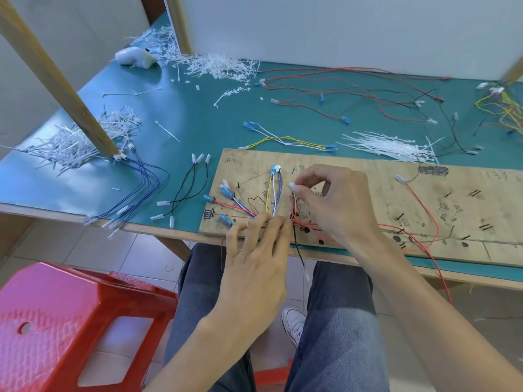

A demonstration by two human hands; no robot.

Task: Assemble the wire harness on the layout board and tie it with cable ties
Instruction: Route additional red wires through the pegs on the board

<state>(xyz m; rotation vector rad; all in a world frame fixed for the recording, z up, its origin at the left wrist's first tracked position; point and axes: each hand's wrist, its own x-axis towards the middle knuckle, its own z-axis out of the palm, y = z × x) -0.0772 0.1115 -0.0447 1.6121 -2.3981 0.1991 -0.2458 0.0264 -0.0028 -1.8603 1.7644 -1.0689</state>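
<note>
Bright, even daylight gives only faint shadows, with soft whitish glare on the teal green table mat [70,188] at nine o'clock, wide-angle bowing of the slanted wooden frame post [58,77] at ten o'clock, and mild softness toward the edges.

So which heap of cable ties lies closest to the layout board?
The fanned heap on the right, at the layout board's far edge. The left heap surrounds a wooden post; the back heap lies far behind.

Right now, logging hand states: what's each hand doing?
Left hand: open, fingers pressing wires onto board.
Right hand: closed, pinching white connector.
</note>
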